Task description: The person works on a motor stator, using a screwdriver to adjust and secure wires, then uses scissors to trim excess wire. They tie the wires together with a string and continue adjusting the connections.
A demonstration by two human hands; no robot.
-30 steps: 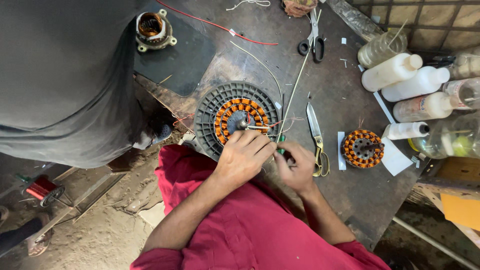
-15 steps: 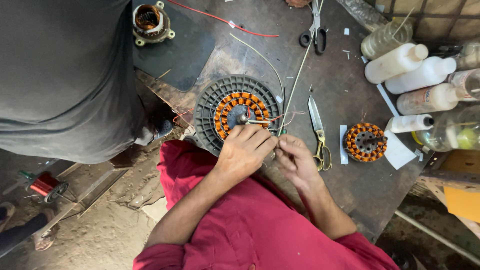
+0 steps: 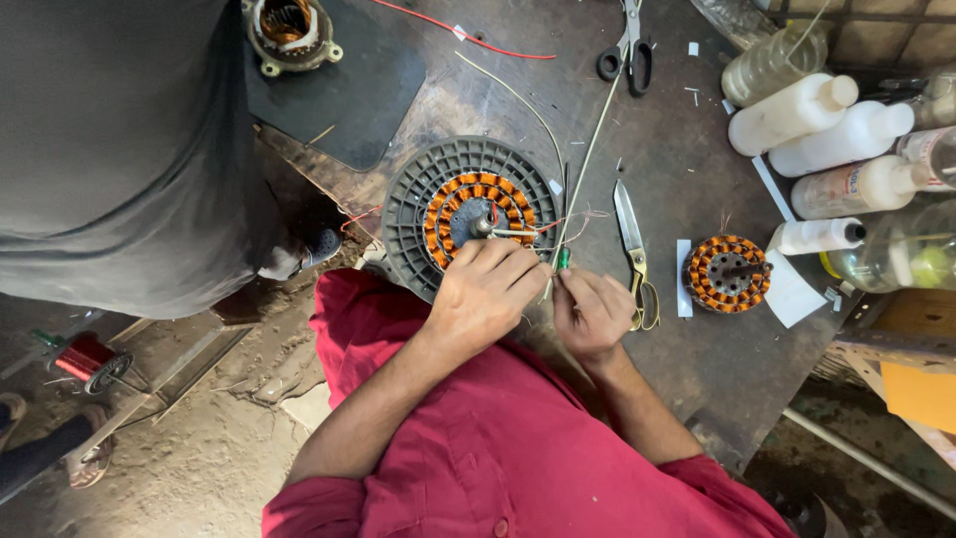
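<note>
A round grey motor housing (image 3: 408, 204) with an orange copper winding (image 3: 440, 199) lies on the dark workbench (image 3: 687, 349). My left hand (image 3: 485, 296) rests on its near edge, fingers bent and pinching at thin wire leads (image 3: 570, 219) beside the winding. My right hand (image 3: 593, 314) is just to the right, nearly touching the left, and is closed on a small green-tipped tool (image 3: 563, 259). A long pale sleeve (image 3: 588, 149) runs from the hands toward the back of the bench.
Gold-handled scissors (image 3: 633, 244) and a second small orange stator (image 3: 725, 271) lie right of my hands. Several white plastic bottles (image 3: 812, 110) stand at the right, with black-handled scissors (image 3: 627, 45) at the back. Another person in grey (image 3: 119, 149) stands at the left, above a red wire spool (image 3: 85, 356).
The view has drifted slightly. Both hands stay at the housing's near edge, with only small finger movements.
</note>
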